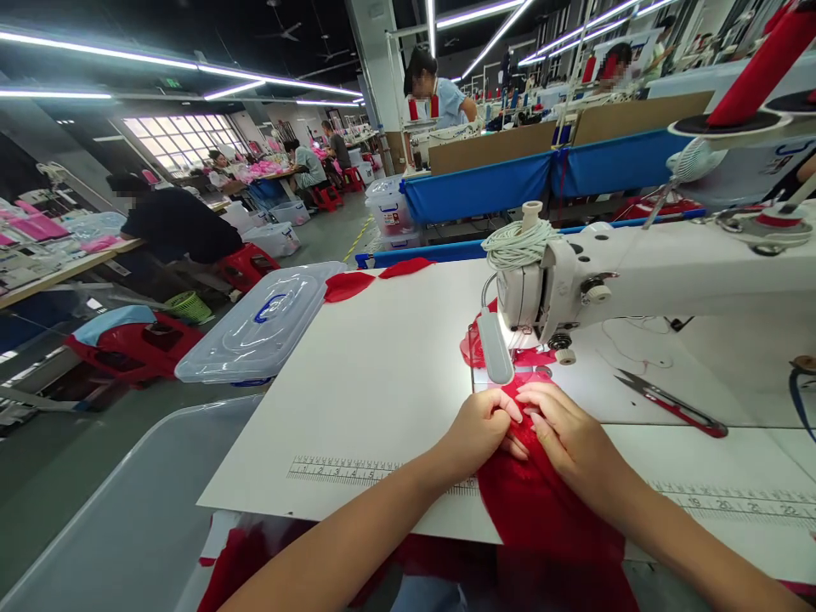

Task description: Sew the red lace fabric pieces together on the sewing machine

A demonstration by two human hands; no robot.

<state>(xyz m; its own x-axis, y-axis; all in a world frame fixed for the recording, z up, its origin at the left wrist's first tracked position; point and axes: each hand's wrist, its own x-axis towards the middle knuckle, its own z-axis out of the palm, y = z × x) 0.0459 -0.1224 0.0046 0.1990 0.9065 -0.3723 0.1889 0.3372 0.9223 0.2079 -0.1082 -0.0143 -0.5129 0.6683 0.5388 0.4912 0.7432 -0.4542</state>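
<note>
Red fabric (548, 501) runs from under the sewing machine (643, 272) toward me and hangs over the table's front edge. My left hand (488, 425) pinches the cloth just in front of the needle area, its fingers curled. Close beside it, my right hand (564, 425) grips the same cloth, thumb and fingers drawn together. Bunched red material also lies behind the grey lamp-like piece (495, 347) at the machine head. Thread snips (672, 404) with red handles lie to the right of my right hand.
Red cut pieces (348, 286) lie at the table's far left corner. A lidded plastic box (264, 319) and an open bin (146, 484) stand left of the white table (357, 374). A red thread cone (758, 72) rises at upper right. Several people sit at other stations.
</note>
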